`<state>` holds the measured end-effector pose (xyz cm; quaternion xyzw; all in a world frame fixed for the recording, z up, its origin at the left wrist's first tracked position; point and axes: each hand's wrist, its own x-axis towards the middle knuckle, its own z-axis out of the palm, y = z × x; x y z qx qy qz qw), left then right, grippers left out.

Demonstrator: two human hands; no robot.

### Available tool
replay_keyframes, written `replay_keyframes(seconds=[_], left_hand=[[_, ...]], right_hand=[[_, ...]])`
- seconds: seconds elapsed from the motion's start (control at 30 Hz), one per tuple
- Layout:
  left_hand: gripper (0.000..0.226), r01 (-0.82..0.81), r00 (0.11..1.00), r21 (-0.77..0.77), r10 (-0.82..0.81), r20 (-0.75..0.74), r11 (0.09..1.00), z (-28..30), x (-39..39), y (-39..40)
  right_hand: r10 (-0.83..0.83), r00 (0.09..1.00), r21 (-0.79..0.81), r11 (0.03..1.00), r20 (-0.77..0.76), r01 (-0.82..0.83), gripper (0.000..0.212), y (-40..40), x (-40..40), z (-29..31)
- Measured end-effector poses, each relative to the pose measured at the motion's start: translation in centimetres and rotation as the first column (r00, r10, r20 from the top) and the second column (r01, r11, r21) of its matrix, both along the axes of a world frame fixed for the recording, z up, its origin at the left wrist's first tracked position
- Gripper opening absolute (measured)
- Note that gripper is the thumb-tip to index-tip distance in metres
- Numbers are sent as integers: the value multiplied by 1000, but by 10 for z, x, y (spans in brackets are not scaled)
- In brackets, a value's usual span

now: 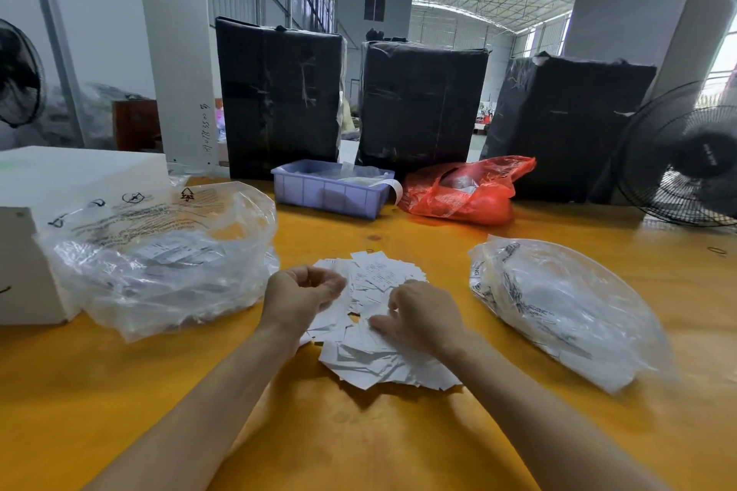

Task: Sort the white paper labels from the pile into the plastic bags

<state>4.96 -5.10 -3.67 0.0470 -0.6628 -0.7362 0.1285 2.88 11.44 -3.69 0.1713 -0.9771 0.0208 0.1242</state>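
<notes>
- Two clear plastic bags flank the pile: left bag [159,255] at 9 o'clock, crinkled, glossy, mouth open, with black printed symbols and warning text too small to read; right bag [566,311] at 3 o'clock, rounded and stuffed, print blurred.
- Pile of white paper labels [375,331]: small thin rectangular slips, loosely overlapped, faint print unreadable, lying flat on the smooth yellow-orange bench [359,442].
- Left hand [299,295] over the pile's 9 o'clock edge; fingers curled toward the thumb. Cannot tell whether a slip is pinched.
- Right hand [418,319] resting on the pile's 3 o'clock side, fingers bent and slightly apart, tips touching the slips.
- 12 o'clock: lilac ribbed plastic crate [331,191], red thin film bag [466,191], three black wrapped bales [422,104] behind.
</notes>
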Motion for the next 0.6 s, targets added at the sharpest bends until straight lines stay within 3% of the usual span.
replay_keyframes(seconds=[0.07, 0.33, 0.6], left_hand=[[12, -5, 1000, 13, 5, 0, 1000, -1, -1, -1], [13, 2, 1000, 63, -2, 4, 998, -2, -1, 1], [13, 36, 999, 69, -36, 5, 997, -1, 1, 3]], right_hand=[[-3, 1000, 1, 1000, -8, 3, 27, -1, -1, 0], [54, 998, 169, 984, -28, -48, 39, 2, 8, -1], [161, 986, 175, 973, -40, -152, 44, 14, 14, -3]])
